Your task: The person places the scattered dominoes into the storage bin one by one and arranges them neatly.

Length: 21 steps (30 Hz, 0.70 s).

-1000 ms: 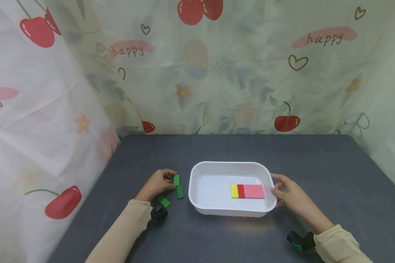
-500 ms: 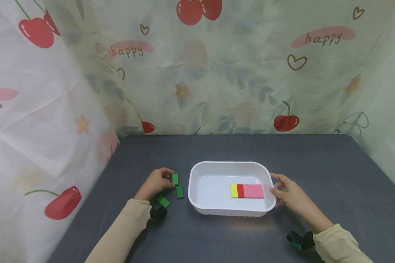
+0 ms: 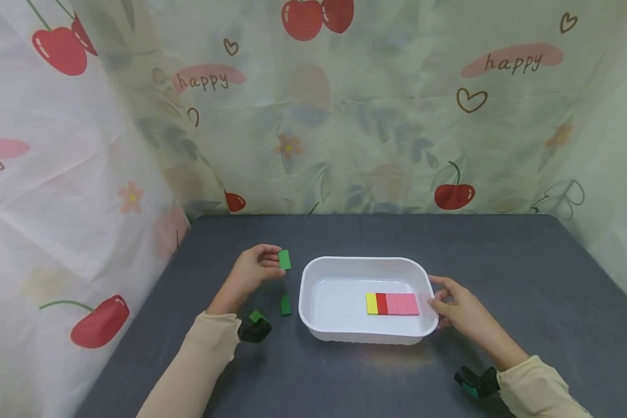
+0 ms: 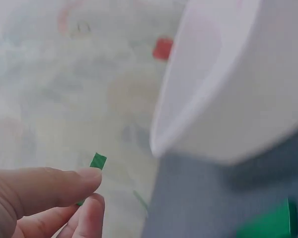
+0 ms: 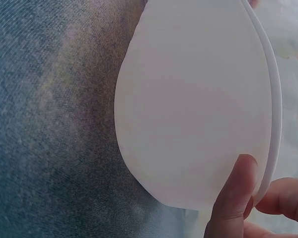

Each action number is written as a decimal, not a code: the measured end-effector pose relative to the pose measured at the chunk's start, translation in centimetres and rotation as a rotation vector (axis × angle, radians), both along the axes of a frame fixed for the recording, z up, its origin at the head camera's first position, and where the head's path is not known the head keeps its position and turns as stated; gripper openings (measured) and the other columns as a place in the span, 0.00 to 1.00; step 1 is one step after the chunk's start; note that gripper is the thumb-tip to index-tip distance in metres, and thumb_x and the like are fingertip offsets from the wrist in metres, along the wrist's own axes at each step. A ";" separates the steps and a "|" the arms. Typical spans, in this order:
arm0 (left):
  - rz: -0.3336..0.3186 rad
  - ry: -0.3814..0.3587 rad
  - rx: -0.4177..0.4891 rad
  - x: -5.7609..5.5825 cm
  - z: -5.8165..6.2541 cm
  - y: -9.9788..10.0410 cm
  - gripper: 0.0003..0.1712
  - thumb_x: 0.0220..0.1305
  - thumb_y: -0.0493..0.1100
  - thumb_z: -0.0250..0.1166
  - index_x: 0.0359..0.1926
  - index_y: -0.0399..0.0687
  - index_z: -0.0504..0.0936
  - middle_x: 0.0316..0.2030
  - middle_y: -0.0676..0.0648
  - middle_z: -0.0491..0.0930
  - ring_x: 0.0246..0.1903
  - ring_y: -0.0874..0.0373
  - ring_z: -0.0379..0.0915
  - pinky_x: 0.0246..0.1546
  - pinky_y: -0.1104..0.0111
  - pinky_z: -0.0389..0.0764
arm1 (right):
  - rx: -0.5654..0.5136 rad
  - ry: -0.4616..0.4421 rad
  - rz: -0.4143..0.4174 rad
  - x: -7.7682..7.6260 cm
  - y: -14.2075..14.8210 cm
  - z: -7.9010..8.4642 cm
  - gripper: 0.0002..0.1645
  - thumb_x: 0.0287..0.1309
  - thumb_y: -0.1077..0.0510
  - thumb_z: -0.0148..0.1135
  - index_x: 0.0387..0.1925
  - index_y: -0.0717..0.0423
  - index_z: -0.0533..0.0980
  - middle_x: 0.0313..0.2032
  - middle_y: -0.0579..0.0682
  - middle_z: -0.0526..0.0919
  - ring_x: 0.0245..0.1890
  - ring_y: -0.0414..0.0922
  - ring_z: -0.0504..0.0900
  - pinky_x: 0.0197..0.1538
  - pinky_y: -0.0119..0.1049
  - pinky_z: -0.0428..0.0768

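Observation:
My left hand [image 3: 251,270] pinches a small green rectangular tile [image 3: 284,259] between thumb and fingers, raised above the table to the left of the white tray [image 3: 339,337]. In the left wrist view the held tile [image 4: 98,161] pokes out past the thumb tip. My right hand [image 3: 457,307] grips the tray's right rim, its thumb [image 5: 237,186] against the outer wall in the right wrist view. Inside the tray, toward the right, a yellow tile [image 3: 371,303], a red tile [image 3: 382,303] and several pink tiles [image 3: 403,303] lie side by side in a row.
Another green tile [image 3: 285,305] lies on the dark table [image 3: 345,383] just left of the tray. A further green tile [image 3: 258,316] is partly hidden behind the left wrist's black camera [image 3: 255,331]. A printed curtain [image 3: 345,145] stands along the table's back and left.
My left hand has lifted the upper green tile off the table and moved it away from me, beyond the other green tiles. The right hand and the tray have stayed in place.

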State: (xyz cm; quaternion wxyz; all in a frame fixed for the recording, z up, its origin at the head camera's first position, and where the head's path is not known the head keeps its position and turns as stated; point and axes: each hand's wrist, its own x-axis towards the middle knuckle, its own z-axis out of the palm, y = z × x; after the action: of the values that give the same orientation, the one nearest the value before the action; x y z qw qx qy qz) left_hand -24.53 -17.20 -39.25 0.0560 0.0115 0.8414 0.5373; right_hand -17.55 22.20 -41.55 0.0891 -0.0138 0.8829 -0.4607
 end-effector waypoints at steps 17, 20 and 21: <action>-0.198 -0.041 0.065 3.0 -0.7 8.6 0.27 0.53 0.33 0.71 0.55 0.43 0.77 0.46 0.45 0.78 0.44 0.55 0.79 0.43 0.65 0.82 | -0.013 0.009 0.008 0.0 0.1 -0.1 0.35 0.65 0.64 0.56 0.68 0.69 0.55 0.39 0.60 0.71 0.27 0.44 0.79 0.31 0.39 0.83; -0.221 -0.030 0.033 2.8 -1.5 9.4 0.26 0.52 0.33 0.72 0.54 0.42 0.78 0.44 0.45 0.78 0.43 0.56 0.79 0.44 0.64 0.81 | -0.020 0.009 0.009 0.0 0.1 -0.1 0.35 0.65 0.64 0.56 0.68 0.69 0.56 0.38 0.60 0.71 0.27 0.44 0.80 0.31 0.40 0.83; -0.225 -0.028 0.019 2.8 -1.7 9.6 0.26 0.51 0.33 0.72 0.53 0.41 0.78 0.43 0.44 0.79 0.42 0.56 0.79 0.44 0.64 0.81 | -0.022 0.009 0.010 0.0 0.1 -0.1 0.35 0.65 0.64 0.56 0.68 0.69 0.56 0.39 0.60 0.71 0.27 0.44 0.80 0.31 0.40 0.83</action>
State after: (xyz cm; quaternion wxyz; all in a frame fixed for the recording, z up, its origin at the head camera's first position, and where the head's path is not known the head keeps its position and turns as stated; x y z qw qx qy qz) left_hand -21.78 -7.61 -40.99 0.1274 0.0991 0.8287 0.5358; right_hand -17.50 22.31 -41.65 0.0873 -0.0209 0.8782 -0.4697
